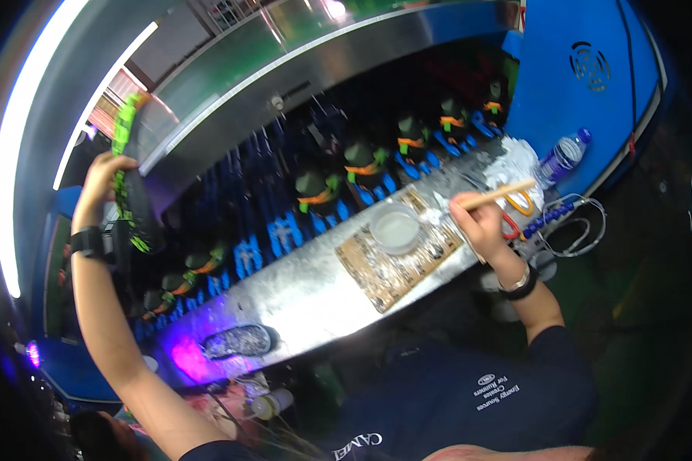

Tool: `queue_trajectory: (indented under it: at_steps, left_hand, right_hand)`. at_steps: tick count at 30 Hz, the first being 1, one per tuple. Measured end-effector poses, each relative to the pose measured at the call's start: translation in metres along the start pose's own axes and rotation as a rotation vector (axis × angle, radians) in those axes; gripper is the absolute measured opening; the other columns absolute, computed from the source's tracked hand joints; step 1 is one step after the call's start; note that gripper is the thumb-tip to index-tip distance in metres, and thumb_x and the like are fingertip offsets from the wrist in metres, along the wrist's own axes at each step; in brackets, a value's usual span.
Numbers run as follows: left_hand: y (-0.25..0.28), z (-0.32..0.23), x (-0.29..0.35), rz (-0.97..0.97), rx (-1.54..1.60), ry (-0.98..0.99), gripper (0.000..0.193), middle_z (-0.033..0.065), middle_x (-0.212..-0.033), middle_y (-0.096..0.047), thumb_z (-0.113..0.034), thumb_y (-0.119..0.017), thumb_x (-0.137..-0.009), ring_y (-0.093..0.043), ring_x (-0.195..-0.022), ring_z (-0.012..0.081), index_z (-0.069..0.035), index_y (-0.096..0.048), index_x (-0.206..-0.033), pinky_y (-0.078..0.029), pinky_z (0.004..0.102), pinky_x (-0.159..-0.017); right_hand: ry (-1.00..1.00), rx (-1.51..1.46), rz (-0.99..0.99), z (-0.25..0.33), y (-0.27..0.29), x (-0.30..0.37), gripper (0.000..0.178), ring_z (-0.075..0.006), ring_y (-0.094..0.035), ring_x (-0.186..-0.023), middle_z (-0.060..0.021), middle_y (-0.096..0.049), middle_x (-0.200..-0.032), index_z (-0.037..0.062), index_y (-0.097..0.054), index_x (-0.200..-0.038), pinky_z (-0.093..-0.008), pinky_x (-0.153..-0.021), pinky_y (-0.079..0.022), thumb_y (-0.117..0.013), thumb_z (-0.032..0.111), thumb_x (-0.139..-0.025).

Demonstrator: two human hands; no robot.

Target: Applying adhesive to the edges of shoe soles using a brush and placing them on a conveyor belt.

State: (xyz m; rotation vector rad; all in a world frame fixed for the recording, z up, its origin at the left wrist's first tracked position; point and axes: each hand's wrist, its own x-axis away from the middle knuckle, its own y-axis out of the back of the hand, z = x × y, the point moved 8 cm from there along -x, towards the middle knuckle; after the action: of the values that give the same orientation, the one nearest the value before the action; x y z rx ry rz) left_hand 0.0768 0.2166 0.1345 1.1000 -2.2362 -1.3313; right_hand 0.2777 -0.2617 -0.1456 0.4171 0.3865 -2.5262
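Raised at the far left, my left hand (104, 180) grips a black and bright green shoe (133, 203), held upright on its end beside the machine. My right hand (480, 227) is closed around a wooden-handled brush (504, 194); its handle points up to the right, and its tip is hard to make out. Just left of that hand, a round, clear tub (396, 228) of pale liquid rests on a stained piece of cardboard (361, 269). The cardboard lies on the metal bench.
Several black shoes with orange and green trim (315, 192) stand in a row on blue supports behind the bench (307, 307). A dark oblong object (238, 340) lies at its left. Crumpled white paper (515, 160), a purple-capped bottle (565, 156) and orange-handled scissors (519, 201) sit at right.
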Motion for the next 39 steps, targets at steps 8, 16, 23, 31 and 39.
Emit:
queue_trajectory:
  at_steps: [8, 16, 23, 31, 39]
  left_hand:
    - [-0.110, -0.041, 0.202, 0.460, 1.370, -0.287, 0.041, 0.0159, -0.094, -0.056, -0.030, -0.045, -0.081, -0.058, -0.077, 0.0227, 0.001, -0.048, -0.107, -0.048, 0.0324, -0.070]
    - [-0.278, 0.026, 0.281, 0.566, 2.125, 0.295, 0.066, 0.0300, -0.096, -0.054, -0.052, -0.037, -0.084, -0.060, -0.072, 0.0321, 0.003, -0.039, -0.120, -0.053, 0.0373, -0.057]
    - [-0.324, 0.068, 0.315, 0.603, 2.060, 0.553, 0.070, 0.0297, -0.082, -0.057, -0.055, -0.025, -0.085, -0.061, -0.058, 0.0302, 0.004, -0.041, -0.118, -0.053, 0.0321, -0.047]
    - [-0.335, 0.068, 0.306, 0.676, 2.176, 0.731, 0.059, 0.0277, -0.100, -0.053, -0.047, -0.033, -0.087, -0.060, -0.080, 0.0323, 0.001, -0.040, -0.121, -0.054, 0.0397, -0.064]
    - [-0.346, 0.062, 0.297, 0.778, 2.281, 0.858, 0.061, 0.0287, -0.113, -0.046, -0.049, -0.033, -0.087, -0.057, -0.092, 0.0356, -0.002, -0.036, -0.125, -0.051, 0.0453, -0.073]
  right_hand:
    - [-0.277, -0.044, 0.104, -0.068, -0.026, -0.028, 0.012, -0.0020, -0.038, -0.047, 0.0017, -0.047, -0.062, -0.0019, -0.053, -0.085, -0.0159, -0.041, -0.029, -0.057, 0.009, -0.081]
    - [-0.410, -0.011, 0.279, -0.082, -0.047, -0.032, 0.012, -0.0042, -0.041, -0.046, -0.0008, -0.049, -0.060, -0.0004, -0.056, -0.088, -0.0159, -0.040, -0.031, -0.056, 0.008, -0.079]
    - [-0.435, 0.140, 0.259, -0.091, -0.035, -0.032, 0.014, -0.0036, -0.041, -0.048, 0.0025, -0.048, -0.061, 0.0023, -0.056, -0.088, -0.0150, -0.042, -0.031, -0.059, 0.012, -0.078]
    - [-0.260, 0.400, 0.249, -0.099, -0.040, -0.037, 0.015, -0.0058, -0.049, -0.059, -0.0008, -0.056, -0.069, 0.0003, -0.057, -0.080, -0.0193, -0.053, -0.040, -0.063, 0.013, -0.075]
    - [-0.271, 0.607, 0.278, -0.102, -0.040, -0.039, 0.014, -0.0069, -0.050, -0.060, -0.0033, -0.057, -0.068, -0.0009, -0.059, -0.078, -0.0212, -0.055, -0.041, -0.062, 0.012, -0.074]
